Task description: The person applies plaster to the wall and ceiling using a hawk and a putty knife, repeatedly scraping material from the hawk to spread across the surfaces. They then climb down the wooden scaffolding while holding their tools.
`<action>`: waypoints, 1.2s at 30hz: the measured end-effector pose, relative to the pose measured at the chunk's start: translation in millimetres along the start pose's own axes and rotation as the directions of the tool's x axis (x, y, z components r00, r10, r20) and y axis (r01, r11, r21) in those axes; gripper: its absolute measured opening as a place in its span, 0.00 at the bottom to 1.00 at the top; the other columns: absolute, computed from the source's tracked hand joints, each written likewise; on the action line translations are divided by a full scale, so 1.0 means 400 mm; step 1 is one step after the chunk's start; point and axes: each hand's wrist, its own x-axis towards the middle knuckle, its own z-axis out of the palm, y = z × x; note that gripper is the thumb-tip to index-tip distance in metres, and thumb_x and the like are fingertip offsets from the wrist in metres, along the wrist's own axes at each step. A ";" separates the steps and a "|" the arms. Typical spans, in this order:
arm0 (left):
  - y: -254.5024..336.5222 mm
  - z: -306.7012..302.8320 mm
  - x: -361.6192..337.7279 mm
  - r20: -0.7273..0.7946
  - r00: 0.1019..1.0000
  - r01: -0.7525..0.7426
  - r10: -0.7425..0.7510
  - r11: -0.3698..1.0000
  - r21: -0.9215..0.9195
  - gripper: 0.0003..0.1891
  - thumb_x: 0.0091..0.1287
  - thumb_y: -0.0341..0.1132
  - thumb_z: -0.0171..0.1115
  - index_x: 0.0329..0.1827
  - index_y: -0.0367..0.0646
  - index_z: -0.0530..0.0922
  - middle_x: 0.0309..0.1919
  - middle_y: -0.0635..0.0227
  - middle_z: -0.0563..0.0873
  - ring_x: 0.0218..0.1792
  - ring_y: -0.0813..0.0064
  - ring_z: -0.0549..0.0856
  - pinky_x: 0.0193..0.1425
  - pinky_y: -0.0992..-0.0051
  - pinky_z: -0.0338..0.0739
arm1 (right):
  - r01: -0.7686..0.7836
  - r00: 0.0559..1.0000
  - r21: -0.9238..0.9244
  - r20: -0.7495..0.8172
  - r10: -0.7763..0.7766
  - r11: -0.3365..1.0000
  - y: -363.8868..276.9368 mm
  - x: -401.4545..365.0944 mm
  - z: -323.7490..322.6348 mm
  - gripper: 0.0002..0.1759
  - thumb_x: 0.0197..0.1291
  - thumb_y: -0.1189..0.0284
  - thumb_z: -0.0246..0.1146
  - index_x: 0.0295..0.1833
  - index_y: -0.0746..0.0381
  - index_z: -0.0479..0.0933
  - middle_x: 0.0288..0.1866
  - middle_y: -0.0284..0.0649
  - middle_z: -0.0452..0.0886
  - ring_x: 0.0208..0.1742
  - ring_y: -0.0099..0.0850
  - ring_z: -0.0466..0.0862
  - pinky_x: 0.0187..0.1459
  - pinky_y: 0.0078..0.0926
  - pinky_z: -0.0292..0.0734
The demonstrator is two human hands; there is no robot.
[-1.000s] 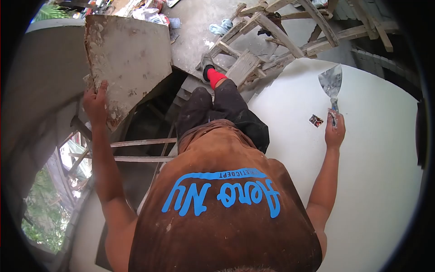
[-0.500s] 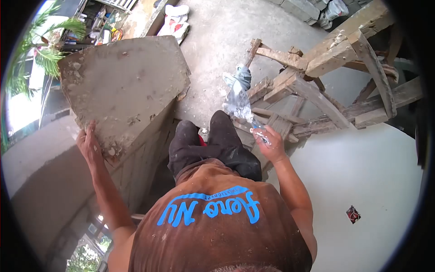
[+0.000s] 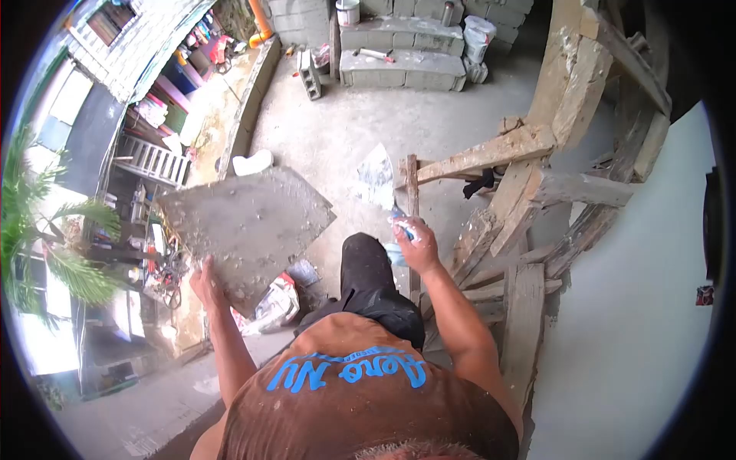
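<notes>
My right hand (image 3: 418,244) is closed around the blue handle of a putty knife (image 3: 376,180). Its broad blade points away from me and is smeared with white paste, and some white shows on the fingers. My left hand (image 3: 207,285) grips the near-left edge of a flat grey slab (image 3: 249,222), with part of the fingers hidden. Rough grey crumbs dot the slab's top. Under my right hand is a light-blue item (image 3: 395,254), partly covered, whose kind I cannot make out.
Rough timber framing (image 3: 529,192) rises on the right beside a smooth white wall (image 3: 629,307). Ahead, concrete block steps (image 3: 402,69) hold tools and containers. A hollow block (image 3: 309,74) stands on the floor. Crumpled bags (image 3: 270,307) lie below the slab; a palm (image 3: 61,245) grows left.
My view has swung forward, showing the steps ahead. The putty knife has moved up and left in view with my right hand. My left hand stays at the slab's edge.
</notes>
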 end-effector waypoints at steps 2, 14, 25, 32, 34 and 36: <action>-0.029 0.003 0.102 -0.017 0.999 -0.031 0.029 0.995 -0.100 0.19 0.65 0.42 0.63 0.24 0.35 0.74 0.15 0.67 0.68 0.22 0.72 0.68 0.32 0.68 0.64 | -0.093 0.995 -0.009 -0.034 0.092 0.996 0.026 0.000 0.053 0.10 0.62 0.70 0.64 0.48 0.61 0.80 0.40 0.47 0.84 0.41 0.50 0.84 0.44 0.38 0.79; 0.156 0.265 0.458 0.072 0.993 -0.081 0.090 0.989 -0.123 0.24 0.65 0.44 0.67 0.14 0.49 0.65 0.14 0.81 0.65 0.18 0.85 0.60 0.23 0.75 0.50 | -0.628 0.750 0.136 -0.155 0.643 0.766 0.229 0.135 0.185 0.14 0.66 0.63 0.62 0.48 0.61 0.80 0.31 0.39 0.85 0.30 0.30 0.84 0.35 0.29 0.78; 0.390 0.694 0.870 0.194 0.966 -0.166 0.169 0.986 -0.034 0.19 0.71 0.43 0.57 0.25 0.38 0.79 0.20 0.74 0.72 0.23 0.82 0.68 0.30 0.76 0.63 | -0.691 0.552 0.409 -0.236 0.800 0.597 0.663 0.709 0.244 0.13 0.69 0.64 0.60 0.51 0.60 0.78 0.34 0.34 0.84 0.25 0.21 0.80 0.26 0.23 0.74; 0.568 1.114 1.048 0.246 0.969 0.088 0.011 0.918 -0.386 0.19 0.71 0.44 0.56 0.31 0.35 0.82 0.23 0.73 0.75 0.27 0.80 0.71 0.33 0.76 0.64 | -0.791 0.456 0.364 -0.184 0.871 0.492 0.889 0.996 0.245 0.12 0.69 0.64 0.60 0.52 0.58 0.77 0.33 0.33 0.83 0.23 0.20 0.77 0.23 0.21 0.72; 0.554 1.246 1.160 0.359 0.932 0.094 0.040 0.933 -0.347 0.20 0.70 0.45 0.58 0.36 0.32 0.84 0.24 0.72 0.77 0.28 0.80 0.71 0.35 0.76 0.65 | -0.830 0.410 0.346 -0.154 0.899 0.438 0.950 1.062 0.251 0.12 0.69 0.64 0.60 0.52 0.59 0.77 0.30 0.31 0.80 0.21 0.19 0.75 0.22 0.19 0.71; 0.600 1.432 1.242 0.383 0.924 0.154 0.011 0.904 -0.398 0.20 0.68 0.47 0.60 0.32 0.34 0.83 0.24 0.73 0.77 0.28 0.82 0.71 0.35 0.77 0.65 | -0.871 0.414 0.215 -0.163 0.895 0.442 1.003 1.126 0.231 0.12 0.69 0.64 0.60 0.51 0.59 0.77 0.29 0.31 0.80 0.22 0.19 0.75 0.22 0.20 0.71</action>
